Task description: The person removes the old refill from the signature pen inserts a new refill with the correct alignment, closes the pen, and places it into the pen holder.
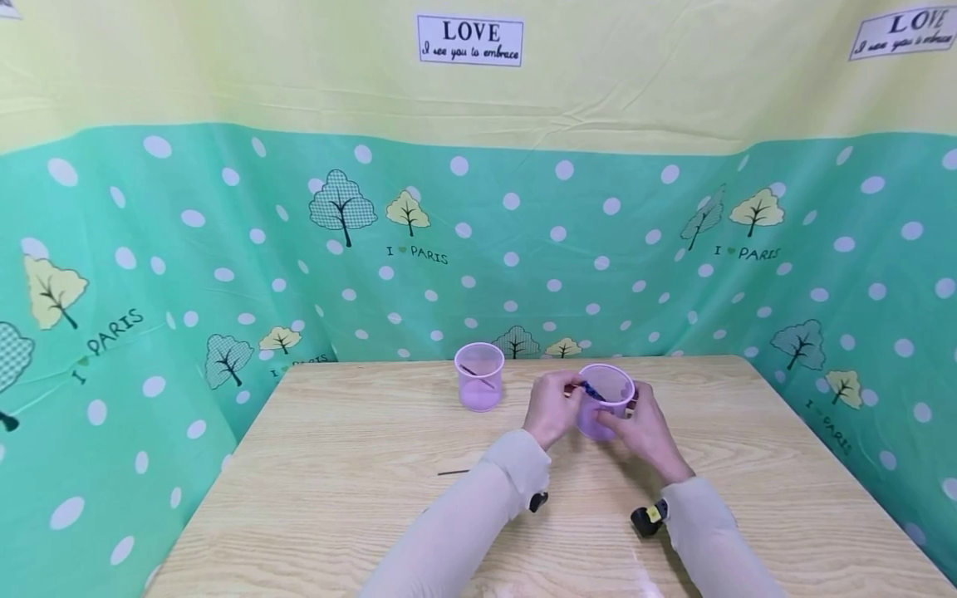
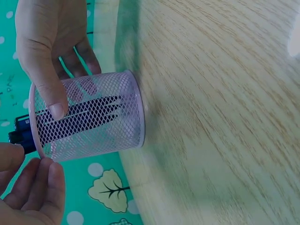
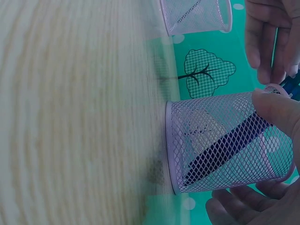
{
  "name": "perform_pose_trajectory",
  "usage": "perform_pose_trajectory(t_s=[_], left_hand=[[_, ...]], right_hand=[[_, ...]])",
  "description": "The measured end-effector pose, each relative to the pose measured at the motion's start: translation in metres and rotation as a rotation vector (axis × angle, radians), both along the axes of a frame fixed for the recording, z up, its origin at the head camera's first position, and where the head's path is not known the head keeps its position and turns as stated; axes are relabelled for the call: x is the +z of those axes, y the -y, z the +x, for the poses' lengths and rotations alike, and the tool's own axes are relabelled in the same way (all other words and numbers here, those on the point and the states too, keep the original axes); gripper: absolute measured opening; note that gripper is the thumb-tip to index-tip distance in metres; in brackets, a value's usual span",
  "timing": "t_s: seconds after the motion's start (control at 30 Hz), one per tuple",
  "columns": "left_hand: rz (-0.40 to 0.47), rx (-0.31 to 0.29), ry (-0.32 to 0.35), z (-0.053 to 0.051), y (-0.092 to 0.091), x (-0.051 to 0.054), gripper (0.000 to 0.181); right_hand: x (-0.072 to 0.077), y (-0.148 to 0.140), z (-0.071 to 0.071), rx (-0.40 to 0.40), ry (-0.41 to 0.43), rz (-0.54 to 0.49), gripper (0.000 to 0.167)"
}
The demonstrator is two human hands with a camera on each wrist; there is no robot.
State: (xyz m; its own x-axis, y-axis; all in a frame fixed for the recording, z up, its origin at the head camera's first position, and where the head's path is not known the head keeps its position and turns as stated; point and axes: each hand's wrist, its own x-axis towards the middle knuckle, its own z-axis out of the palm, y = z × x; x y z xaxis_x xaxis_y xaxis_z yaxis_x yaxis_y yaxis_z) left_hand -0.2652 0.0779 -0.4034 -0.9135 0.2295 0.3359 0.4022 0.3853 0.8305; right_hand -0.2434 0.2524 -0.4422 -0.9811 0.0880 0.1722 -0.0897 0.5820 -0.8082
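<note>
A pink-purple mesh pen cup [image 1: 596, 423] stands upright on the table, toward the back right. My right hand [image 1: 649, 432] grips its side, with the thumb on the near wall and the fingers round the far side. Dark pens [image 2: 22, 136] lean inside it, their capped ends poking above the rim. At that rim my left hand [image 1: 552, 409] pinches the pen ends between thumb and fingertips; the other fingers touch the cup's edge. Through the mesh in the right wrist view, the pens' lower parts slant toward the bottom. Their exact number is hard to tell.
A second pink mesh cup [image 1: 480, 396] stands to the left at the back, with a thin dark stick [image 1: 476, 375] leaning in it. Another thin dark stick [image 1: 453, 473] lies on the wooden table [image 1: 336, 498], left of my left forearm. A patterned curtain [image 1: 508, 224] surrounds the table.
</note>
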Motion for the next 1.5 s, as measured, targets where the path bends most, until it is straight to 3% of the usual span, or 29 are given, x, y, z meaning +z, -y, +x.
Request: perform_pose_trajectory(t_s=[0.77,1.03,1.23,1.5], left_hand=[[-0.153,0.018,-0.015,-0.004,0.009,-0.001,0.022],[-0.276,0.002,-0.09,-0.003,0.029,-0.008,0.021],[-0.333,-0.029,-0.138,0.005,0.048,-0.012,0.022],[-0.33,-0.065,-0.18,0.02,0.077,-0.003,0.023]], right_hand=[[0.001,0.002,-0.004,0.019,-0.006,0.002,0.089],[0.005,0.003,0.0,0.019,0.009,0.008,0.091],[0.007,0.003,0.005,0.013,0.003,0.021,0.092],[0.009,0.002,0.013,0.024,-0.05,0.046,0.095]])
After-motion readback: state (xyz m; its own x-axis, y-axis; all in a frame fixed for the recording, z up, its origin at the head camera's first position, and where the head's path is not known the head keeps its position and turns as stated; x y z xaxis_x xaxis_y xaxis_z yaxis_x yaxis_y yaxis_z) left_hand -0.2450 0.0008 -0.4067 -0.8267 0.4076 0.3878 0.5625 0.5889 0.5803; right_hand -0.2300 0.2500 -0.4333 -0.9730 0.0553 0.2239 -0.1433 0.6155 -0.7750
